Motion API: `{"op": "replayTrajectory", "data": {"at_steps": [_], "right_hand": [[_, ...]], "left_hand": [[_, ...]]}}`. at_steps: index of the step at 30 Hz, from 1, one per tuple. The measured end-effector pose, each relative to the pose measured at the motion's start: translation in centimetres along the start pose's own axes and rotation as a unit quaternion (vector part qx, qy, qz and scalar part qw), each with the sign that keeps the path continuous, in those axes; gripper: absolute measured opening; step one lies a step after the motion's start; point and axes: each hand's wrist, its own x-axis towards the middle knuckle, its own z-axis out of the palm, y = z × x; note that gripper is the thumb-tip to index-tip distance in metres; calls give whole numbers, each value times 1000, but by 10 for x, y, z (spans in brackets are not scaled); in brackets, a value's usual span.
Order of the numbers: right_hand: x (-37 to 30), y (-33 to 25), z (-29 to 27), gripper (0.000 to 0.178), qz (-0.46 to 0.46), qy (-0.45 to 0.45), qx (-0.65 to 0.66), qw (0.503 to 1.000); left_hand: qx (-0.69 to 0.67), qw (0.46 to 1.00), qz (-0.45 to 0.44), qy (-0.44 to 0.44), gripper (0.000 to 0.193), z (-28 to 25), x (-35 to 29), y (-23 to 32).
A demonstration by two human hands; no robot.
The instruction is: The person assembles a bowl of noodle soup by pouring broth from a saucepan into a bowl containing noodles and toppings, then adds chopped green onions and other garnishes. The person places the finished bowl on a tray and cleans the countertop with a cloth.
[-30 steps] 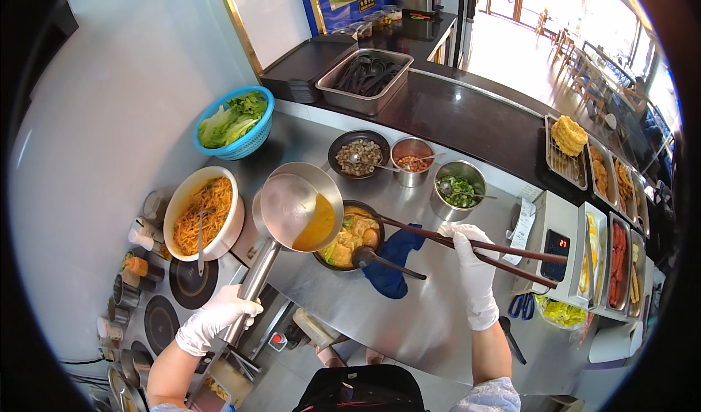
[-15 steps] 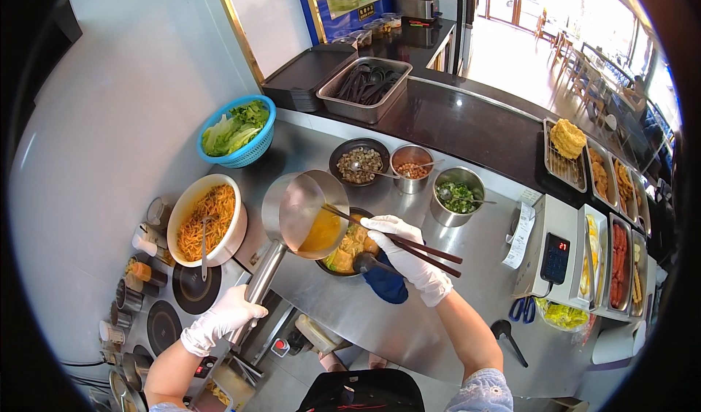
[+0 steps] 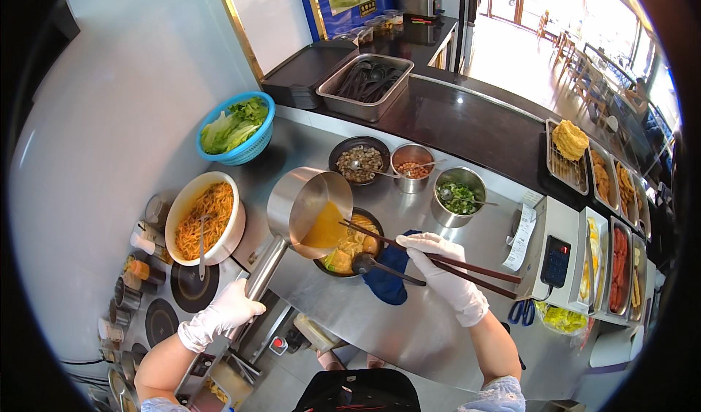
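My left hand (image 3: 221,311), in a white glove, is closed round the long handle of a steel saucepan (image 3: 280,201). The pan is tilted to the right over a black bowl (image 3: 375,224), with yellow-orange broth (image 3: 326,229) at its lower lip. Noodles, greens and browned pieces lie in the bowl. My gloved right hand (image 3: 447,272) grips a pair of long dark chopsticks (image 3: 467,267), whose tips are at the pan's rim above the bowl. A black spoon (image 3: 366,264) rests in the bowl, its handle pointing right over a dark blue cloth (image 3: 387,289).
Behind the bowl stand a dish of chopped pieces (image 3: 359,158), a pot of nuts (image 3: 412,169) and a pot of chopped green onion (image 3: 458,196). At left are a tub of orange shreds (image 3: 239,229) and a blue lettuce basket (image 3: 252,149). A food warmer (image 3: 539,248) stands at right.
The saucepan has shifted slightly right over the bowl. My right hand has moved right and a little nearer to me, drawing the chopsticks along; their tips are lower and farther right.
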Motion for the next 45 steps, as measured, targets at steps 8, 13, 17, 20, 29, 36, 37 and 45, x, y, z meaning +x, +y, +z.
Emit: {"op": "replayTrajectory", "data": {"at_steps": [8, 13, 17, 20, 29, 36, 37, 45], "right_hand": [[-3, 3, 2, 19, 18, 44, 38, 998], [-14, 5, -14, 16, 19, 111, 41, 993], [-23, 11, -19, 14, 30, 154, 99, 983], [-28, 16, -17, 15, 15, 165, 108, 980], [-28, 16, 0, 15, 40, 144, 135, 980], [-34, -11, 24, 16, 86, 201, 101, 971], [-32, -13, 31, 17, 96, 201, 150, 963], [-36, -7, 152, 28, 191, 0, 322, 927]], "left_hand": [[-30, 1000, 1, -8, 18, -3, -3, 4], [-221, 969, -27, -109, 20, -12, -10, -8], [-379, 914, -34, -141, 22, -4, -21, -29], [-456, 877, -39, -148, 23, 9, -25, -49], [-551, 814, -49, -177, 24, 42, -38, -111], [-591, 788, -15, -173, 23, 73, -61, -170], [-589, 786, 11, -185, 23, 78, -67, -183], [-661, 737, 37, -138, 28, 91, -159, -277]]}}
